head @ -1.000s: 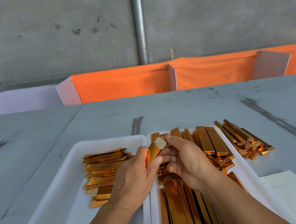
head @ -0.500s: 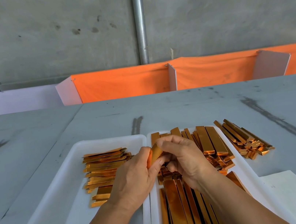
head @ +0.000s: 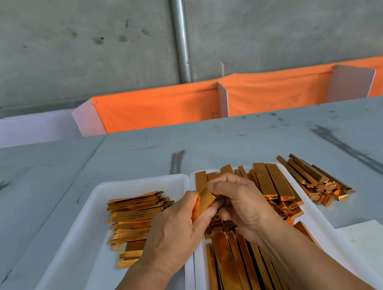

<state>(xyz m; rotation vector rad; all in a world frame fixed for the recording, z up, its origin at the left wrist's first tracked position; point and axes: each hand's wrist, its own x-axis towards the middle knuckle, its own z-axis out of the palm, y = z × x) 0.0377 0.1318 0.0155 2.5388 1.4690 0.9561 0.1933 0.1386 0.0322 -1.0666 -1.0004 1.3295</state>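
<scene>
Both hands meet over the gap between two white trays. My left hand [head: 173, 232] grips the lower part of a slim gold carton [head: 205, 201] that tilts up and away. My right hand [head: 238, 202] curls over the carton's top end, thumb and fingers closed on it. The left tray [head: 80, 236] holds a pile of flat gold blanks [head: 134, 218]. The right tray [head: 327, 231] is filled with folded gold cartons [head: 236, 269], laid lengthwise near me and heaped further back.
A loose heap of gold cartons [head: 314, 178] lies on the grey table right of the trays. A white sheet [head: 375, 251] sits at the near right. Orange cloth dividers [head: 160, 107] stand along the table's far edge below a concrete wall with a pipe.
The carton's pale open end showed a second ago; my right hand has since folded over it and covers it. Both hands stay in the same place.
</scene>
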